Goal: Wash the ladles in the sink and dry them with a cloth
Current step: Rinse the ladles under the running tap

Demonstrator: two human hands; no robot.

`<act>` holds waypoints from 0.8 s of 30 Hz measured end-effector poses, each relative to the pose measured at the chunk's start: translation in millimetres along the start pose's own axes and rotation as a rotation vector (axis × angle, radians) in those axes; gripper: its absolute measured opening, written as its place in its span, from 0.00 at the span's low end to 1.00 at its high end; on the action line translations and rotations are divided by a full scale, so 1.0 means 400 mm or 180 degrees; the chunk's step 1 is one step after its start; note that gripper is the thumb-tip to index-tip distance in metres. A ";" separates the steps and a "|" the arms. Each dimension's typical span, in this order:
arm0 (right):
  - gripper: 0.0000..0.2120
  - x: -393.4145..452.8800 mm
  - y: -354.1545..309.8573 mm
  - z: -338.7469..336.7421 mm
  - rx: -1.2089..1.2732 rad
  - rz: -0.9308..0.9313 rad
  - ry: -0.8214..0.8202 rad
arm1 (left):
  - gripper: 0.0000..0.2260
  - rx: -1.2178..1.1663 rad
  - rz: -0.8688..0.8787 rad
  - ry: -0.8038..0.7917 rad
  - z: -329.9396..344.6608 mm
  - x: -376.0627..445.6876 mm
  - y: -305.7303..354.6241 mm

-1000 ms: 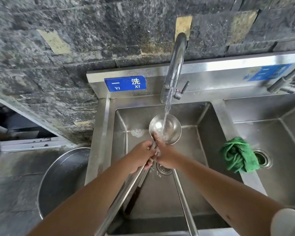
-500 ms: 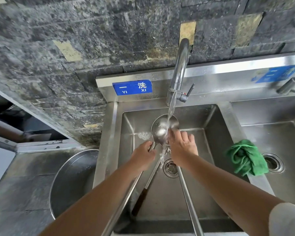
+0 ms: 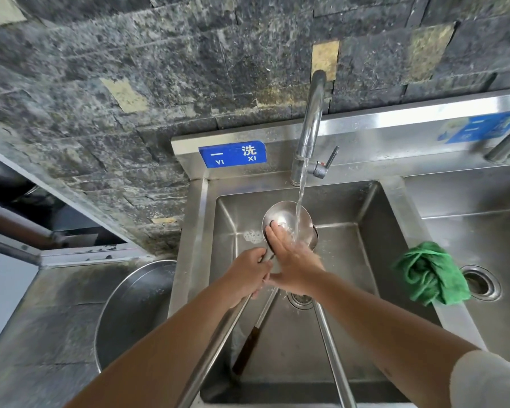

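A steel ladle (image 3: 283, 216) is held over the left sink basin (image 3: 374, 254) with its bowl under the running water. My left hand (image 3: 248, 275) grips the long steel handle just below the bowl. Straight fingers of my right hand (image 3: 292, 260) lie inside the bowl, rubbing it under the stream. Two more long handles lie in the basin: one steel (image 3: 331, 354), one with a dark wooden grip (image 3: 248, 348). Their bowls are hidden behind my hands. A crumpled green cloth (image 3: 430, 275) sits on the divider between the two basins.
The tap (image 3: 311, 125) stands at the back of the basin with water flowing. A second basin (image 3: 498, 231) with a drain lies to the right. A large steel bowl (image 3: 130, 313) rests on the dark counter to the left. A stone wall rises behind.
My right hand has slid from the ladle's neck up into the bowl and its fingers now rub inside it. The view has shifted slightly down and left.
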State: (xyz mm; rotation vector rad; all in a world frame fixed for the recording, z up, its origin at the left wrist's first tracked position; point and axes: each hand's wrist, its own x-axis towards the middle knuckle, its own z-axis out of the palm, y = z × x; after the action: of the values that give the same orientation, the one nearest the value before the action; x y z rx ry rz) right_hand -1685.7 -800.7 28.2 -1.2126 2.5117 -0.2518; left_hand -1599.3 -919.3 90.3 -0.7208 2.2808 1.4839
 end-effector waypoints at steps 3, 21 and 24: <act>0.45 -0.005 0.077 -0.033 -0.0793 0.0117 0.0171 | 0.05 -0.0039 0.0013 -0.0109 -0.008 -0.009 -0.002; 0.33 -0.067 0.092 -0.061 -0.1072 -0.0360 -0.0210 | 0.05 -0.0360 -0.0084 -0.0217 -0.014 -0.020 0.031; 0.30 -0.067 0.111 -0.063 -0.0834 0.0097 -0.0032 | 0.05 -0.0354 -0.0113 -0.0214 -0.003 -0.025 0.021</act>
State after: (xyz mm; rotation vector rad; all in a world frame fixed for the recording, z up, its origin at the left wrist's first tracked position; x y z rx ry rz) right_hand -1711.9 -752.0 44.0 -1.2641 2.6131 0.0945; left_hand -1596.1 -915.3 102.3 -0.7270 2.1392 1.6040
